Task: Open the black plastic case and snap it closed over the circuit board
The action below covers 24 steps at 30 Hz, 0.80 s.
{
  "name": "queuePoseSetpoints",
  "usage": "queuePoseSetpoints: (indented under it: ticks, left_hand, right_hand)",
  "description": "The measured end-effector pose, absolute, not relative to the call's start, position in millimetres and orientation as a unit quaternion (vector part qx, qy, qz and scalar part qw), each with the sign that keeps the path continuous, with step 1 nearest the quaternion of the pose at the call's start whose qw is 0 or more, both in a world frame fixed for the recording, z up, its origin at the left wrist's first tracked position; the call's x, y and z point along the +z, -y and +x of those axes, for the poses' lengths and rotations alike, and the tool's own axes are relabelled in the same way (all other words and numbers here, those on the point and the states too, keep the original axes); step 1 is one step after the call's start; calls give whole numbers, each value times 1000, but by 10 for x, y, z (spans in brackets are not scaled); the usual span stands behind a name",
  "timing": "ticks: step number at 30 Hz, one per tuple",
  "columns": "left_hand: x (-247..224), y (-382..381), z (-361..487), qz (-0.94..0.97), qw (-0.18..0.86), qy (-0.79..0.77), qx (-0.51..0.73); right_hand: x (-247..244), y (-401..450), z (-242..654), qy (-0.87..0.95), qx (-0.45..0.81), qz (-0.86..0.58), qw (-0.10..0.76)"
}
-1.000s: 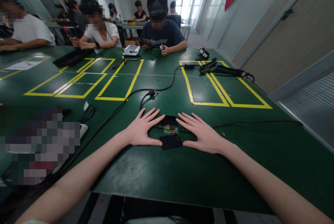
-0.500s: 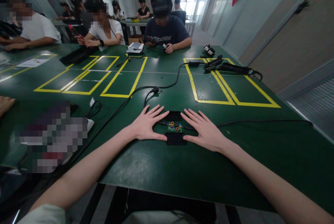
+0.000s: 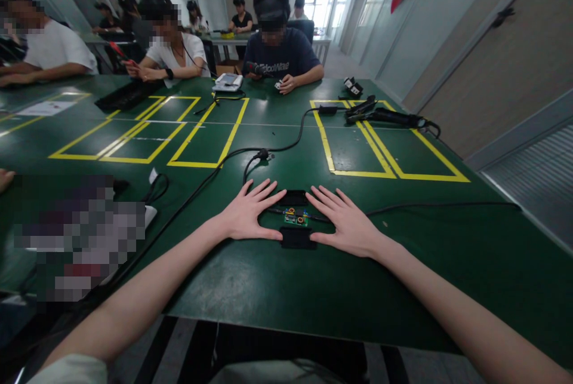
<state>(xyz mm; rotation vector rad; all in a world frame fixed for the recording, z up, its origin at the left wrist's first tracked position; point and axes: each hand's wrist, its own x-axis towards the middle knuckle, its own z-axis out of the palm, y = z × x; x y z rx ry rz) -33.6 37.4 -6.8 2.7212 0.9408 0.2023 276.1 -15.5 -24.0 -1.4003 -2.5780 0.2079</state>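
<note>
On my feed, a small green circuit board (image 3: 295, 217) lies on the green table (image 3: 313, 300) between two spread hands. It carries two orange ring coils and a few yellow and blue parts, with a dark lead leaving each end. A black far case half (image 3: 294, 197) sits just beyond it and a black near case half (image 3: 298, 238) just this side, so the board rests outside both; their insides are too dark for me to read. My left hand (image 3: 248, 214) and right hand (image 3: 349, 221) lie palms down, fingers fanned, grasping nothing. Both thumbs reach the near half's ends; whether they press it, I cannot tell.
</note>
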Motion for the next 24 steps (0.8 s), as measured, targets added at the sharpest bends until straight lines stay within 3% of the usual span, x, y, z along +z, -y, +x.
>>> queuePoseSetpoints:
  ticks: [10, 24]
  left_hand:
    - [71, -339, -365, 932, 103, -288, 194]
    - [95, -314, -322, 948, 61, -293, 107]
  right_hand:
    - [-63, 188, 2849, 870, 134, -382, 281]
    - [-24, 202, 2791, 838, 145, -471, 235]
